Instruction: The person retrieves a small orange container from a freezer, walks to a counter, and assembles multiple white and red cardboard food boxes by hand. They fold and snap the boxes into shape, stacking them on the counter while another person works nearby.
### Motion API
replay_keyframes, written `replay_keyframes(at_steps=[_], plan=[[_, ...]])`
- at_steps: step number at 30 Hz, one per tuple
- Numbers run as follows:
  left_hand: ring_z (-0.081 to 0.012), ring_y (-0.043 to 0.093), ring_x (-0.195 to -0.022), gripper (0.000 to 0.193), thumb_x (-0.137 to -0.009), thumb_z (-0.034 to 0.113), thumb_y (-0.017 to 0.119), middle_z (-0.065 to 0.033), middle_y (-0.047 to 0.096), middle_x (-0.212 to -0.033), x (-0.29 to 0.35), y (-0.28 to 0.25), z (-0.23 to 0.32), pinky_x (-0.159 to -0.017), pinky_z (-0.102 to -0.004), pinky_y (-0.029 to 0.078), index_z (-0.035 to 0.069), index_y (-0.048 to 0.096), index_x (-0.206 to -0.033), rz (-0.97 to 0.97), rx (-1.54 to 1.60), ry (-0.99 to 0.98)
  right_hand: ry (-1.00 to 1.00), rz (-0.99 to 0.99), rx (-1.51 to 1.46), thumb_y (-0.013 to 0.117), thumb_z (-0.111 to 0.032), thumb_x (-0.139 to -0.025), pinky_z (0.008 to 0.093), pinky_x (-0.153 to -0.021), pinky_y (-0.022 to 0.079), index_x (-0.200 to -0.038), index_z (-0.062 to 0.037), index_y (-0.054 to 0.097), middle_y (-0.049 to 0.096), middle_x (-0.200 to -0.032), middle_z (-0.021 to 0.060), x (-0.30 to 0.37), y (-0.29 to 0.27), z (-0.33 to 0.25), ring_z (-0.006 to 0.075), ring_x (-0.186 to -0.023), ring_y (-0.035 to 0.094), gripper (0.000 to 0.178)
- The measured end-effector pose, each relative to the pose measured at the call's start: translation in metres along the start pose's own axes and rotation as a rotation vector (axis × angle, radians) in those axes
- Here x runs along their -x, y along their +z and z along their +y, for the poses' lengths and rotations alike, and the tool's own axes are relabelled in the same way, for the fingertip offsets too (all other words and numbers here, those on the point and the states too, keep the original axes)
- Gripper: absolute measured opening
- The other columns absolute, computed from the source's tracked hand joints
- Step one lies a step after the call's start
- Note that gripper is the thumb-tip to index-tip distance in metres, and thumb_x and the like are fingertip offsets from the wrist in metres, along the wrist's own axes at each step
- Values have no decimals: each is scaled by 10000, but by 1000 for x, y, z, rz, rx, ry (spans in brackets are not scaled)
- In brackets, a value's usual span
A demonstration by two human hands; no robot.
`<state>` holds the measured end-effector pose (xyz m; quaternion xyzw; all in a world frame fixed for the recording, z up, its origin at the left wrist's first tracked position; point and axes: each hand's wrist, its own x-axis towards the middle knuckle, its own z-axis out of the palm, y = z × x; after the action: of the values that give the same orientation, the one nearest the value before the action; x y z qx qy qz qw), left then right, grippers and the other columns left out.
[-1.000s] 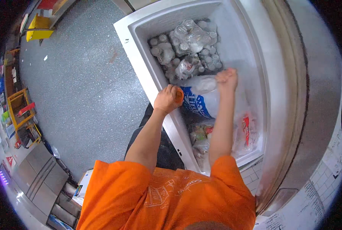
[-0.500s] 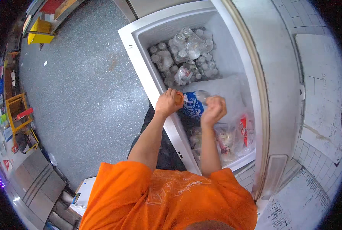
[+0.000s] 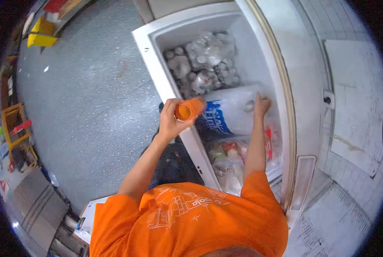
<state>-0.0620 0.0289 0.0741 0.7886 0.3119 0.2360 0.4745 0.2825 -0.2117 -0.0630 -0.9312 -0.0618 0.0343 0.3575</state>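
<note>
Left hand: the left hand (image 3: 169, 121) is wrapped around an orange cup (image 3: 191, 109), thumb below and fingers above, so a proper closed hold.
Cup: up over the near-left edge of the freezer, tipped on its side with the mouth facing left and toward the camera. Far end is a bit smeared by blur.
Right hand: the right hand (image 3: 262, 105) is over the far side of the ice-white bag, fingers partly curled. Something shiny and roundish (image 3: 248, 106) sits just beside the fingertips – honestly can't tell if the hand has hold of it.
Bag: the big ice-white bag (image 3: 231, 108) with bold blue print lies across the middle of the freezer, printed end toward the cup.
Freezer: white chest freezer (image 3: 153, 64), with its lid (image 3: 305, 94) raised along the right side.
Top end: clear-wrapped packs (image 3: 213, 49) with round tops, bunched together – bottles or cans, too blurry to say.
Bottom end: clear bags of mixed stuff (image 3: 230, 171), plus a clear package with red on it (image 3: 268, 143) below the right hand.
Around: orange shirt (image 3: 200, 214), speckled grey floor (image 3: 80, 107), handwritten sheets (image 3: 324, 231) at lower right.
</note>
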Motion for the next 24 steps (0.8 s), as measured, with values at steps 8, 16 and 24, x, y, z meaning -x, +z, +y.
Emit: replay_keyframes(at_steps=[8,16,24], plan=[[-258,639,-887,576,-659,343,920,-115,636,-984,47,-185,-2,-759,-379,529,55,638,-1071,166,-116,-96,-525,-593,-532,599,-45,-941,343,-816,448,-947,-43,544,557,-934,90,266,43,-264,209,-882,542,55],[-408,608,-973,543,-708,333,861,-190,593,-1062,129,-384,-95,-857,-476,522,21,599,-1066,342,-388,-430,-670,-1334,-517,675,-78,-896,333,-780,536,-1011,-33,669,682,-938,125,438,160,-473,257,-852,684,124],[-387,595,-899,493,-661,309,884,-194,590,-959,172,-582,-267,-760,-473,495,25,564,-907,925,-303,-783,-1584,-1231,1490,689,-308,-799,413,-825,563,-929,-187,797,760,-907,53,268,448,-383,300,-872,721,207]])
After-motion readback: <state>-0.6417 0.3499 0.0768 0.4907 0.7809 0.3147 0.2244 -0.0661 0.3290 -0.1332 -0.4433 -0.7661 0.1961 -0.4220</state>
